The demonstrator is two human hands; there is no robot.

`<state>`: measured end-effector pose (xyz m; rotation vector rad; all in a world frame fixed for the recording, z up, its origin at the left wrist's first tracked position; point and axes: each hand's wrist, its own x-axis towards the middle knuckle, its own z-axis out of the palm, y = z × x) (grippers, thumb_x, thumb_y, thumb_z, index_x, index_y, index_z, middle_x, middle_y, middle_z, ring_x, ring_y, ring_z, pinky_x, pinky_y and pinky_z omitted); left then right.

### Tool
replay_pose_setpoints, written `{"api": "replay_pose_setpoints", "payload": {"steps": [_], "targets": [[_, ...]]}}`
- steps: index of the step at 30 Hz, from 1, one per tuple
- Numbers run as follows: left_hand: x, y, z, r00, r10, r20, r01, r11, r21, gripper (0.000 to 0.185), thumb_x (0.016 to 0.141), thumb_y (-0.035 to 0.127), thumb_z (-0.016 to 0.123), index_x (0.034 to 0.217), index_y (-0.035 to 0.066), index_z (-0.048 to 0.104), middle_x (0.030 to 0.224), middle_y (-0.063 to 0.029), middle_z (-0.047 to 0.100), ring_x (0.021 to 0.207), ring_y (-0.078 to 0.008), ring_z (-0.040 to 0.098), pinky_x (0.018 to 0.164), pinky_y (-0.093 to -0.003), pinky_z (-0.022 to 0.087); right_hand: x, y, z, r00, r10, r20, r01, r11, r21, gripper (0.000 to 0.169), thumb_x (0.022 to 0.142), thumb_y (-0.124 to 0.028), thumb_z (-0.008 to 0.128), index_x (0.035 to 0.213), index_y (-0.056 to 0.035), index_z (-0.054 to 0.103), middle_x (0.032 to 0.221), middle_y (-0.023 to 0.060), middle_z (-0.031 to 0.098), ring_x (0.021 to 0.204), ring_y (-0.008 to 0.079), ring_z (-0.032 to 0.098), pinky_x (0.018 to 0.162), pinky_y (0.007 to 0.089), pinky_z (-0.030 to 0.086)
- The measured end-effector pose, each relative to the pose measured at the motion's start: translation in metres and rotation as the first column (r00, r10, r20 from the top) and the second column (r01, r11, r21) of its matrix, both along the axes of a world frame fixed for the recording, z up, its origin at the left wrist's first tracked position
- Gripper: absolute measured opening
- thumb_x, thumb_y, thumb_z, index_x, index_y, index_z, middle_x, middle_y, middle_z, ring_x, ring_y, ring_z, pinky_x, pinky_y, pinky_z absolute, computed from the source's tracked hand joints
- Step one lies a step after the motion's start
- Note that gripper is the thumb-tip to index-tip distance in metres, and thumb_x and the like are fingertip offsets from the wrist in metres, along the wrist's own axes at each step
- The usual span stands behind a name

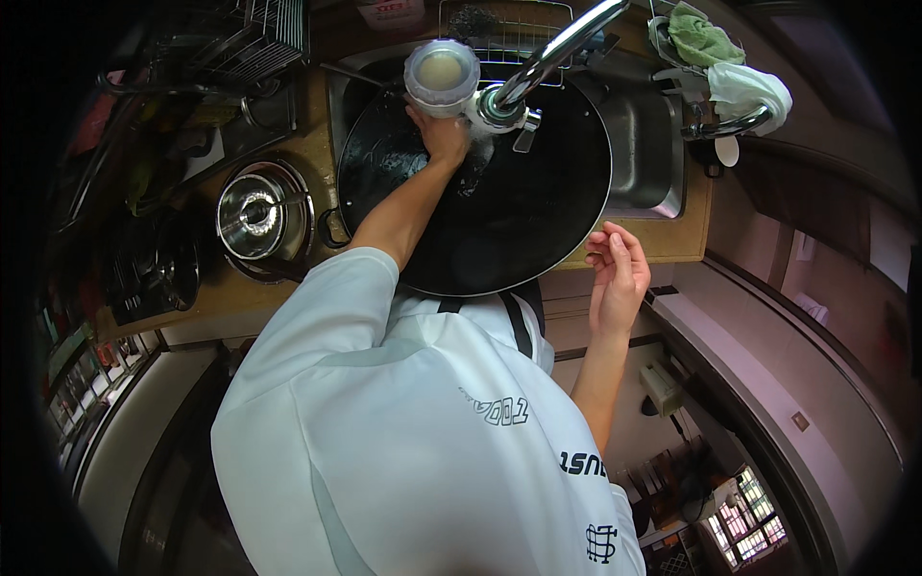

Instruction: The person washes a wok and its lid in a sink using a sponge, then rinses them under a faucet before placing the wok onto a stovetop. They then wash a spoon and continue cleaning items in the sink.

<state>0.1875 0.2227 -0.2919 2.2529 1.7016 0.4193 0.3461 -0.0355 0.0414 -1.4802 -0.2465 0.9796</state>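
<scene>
A large black wok (pixel 518 216) lies in the sink, with water glinting on its inner surface. My left hand (pixel 441 137) reaches into the far part of the wok beside the running water; a faucet-mounted water filter (pixel 441 72) partly hides its fingers, so what it touches there cannot be told. Above the wok, a chrome faucet (pixel 555 57) arches over, its small lever (pixel 528 131) on the near side. Just off the wok's right rim, my right hand (pixel 619 270) is raised with fingers loosely curled, apart from the rim and holding nothing.
Stacked steel bowls (pixel 252 216) stand on the wooden counter (pixel 324 129) at left, near the wok's handle (pixel 331 229). A steel sink basin (pixel 641 144) shows at right. Wire racks (pixel 266 36) stand behind; green (pixel 702 36) and white cloths (pixel 749 90) hang at upper right.
</scene>
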Motion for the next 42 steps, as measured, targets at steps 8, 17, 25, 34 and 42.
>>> {"api": "replay_pose_setpoints", "payload": {"steps": [8,17,25,34,42], "targets": [[0.128,-0.02,0.028,0.997,-0.031,0.074,-0.009,0.872,0.49,0.028,0.091,0.015,0.059,0.113,-0.002,0.063,0.111,-0.0217,0.063,0.102,-0.044,0.058,0.095,-0.0493,0.045,0.001,-0.012,0.004,0.996,-0.089,0.026,0.09,0.996,-0.012,0.022,0.101,-0.014,0.057,0.115,0.0003,0.065,0.099,0.0087,0.071,0.086,0.0122,0.065,0.075,0.0236,0.049],[0.142,-0.143,0.178,0.587,-0.171,0.791,0.436,0.89,-0.132,0.053,0.095,0.017,0.053,0.147,0.009,0.046,0.15,-0.0267,0.04,0.138,-0.0508,0.037,0.113,-0.0469,0.038,0.0,0.001,-0.002,0.998,-0.052,0.034,0.053,0.999,-0.011,0.022,0.1,-0.016,0.058,0.113,-0.0005,0.066,0.099,0.0079,0.071,0.086,0.0119,0.065,0.075,0.0237,0.049],[-0.02,-0.178,0.248,0.544,-0.359,0.758,0.823,0.406,-0.398,0.049,0.098,0.016,0.048,0.147,0.011,0.047,0.152,-0.0159,0.043,0.14,-0.0336,0.042,0.116,-0.0393,0.036,0.01,0.023,-0.011,1.0,0.011,0.025,-0.011,1.0,0.012,0.021,0.1,-0.015,0.058,0.113,-0.0009,0.067,0.099,0.008,0.071,0.086,0.0116,0.065,0.074,0.023,0.051],[-0.146,-0.095,0.195,0.774,-0.61,-0.173,0.413,0.692,-0.592,0.053,0.092,0.015,0.054,0.144,0.018,0.048,0.151,-0.0171,0.043,0.141,-0.0435,0.037,0.118,-0.0498,0.03,0.024,0.031,-0.014,1.0,0.018,0.014,-0.018,1.0,0.023,0.022,0.1,-0.016,0.058,0.115,-0.0012,0.066,0.099,0.0084,0.071,0.087,0.0125,0.066,0.074,0.0235,0.051],[-0.084,-0.029,0.08,0.877,-0.334,-0.346,0.309,0.942,-0.127,0.072,0.085,0.017,0.06,0.153,0.012,0.035,0.16,-0.0216,0.024,0.147,-0.0502,0.016,0.12,-0.0577,0.016,0.029,0.007,-0.005,0.997,-0.059,0.044,0.058,0.998,0.008,0.022,0.101,-0.015,0.056,0.114,-0.0004,0.066,0.098,0.0081,0.07,0.088,0.0124,0.065,0.076,0.024,0.049]]}}
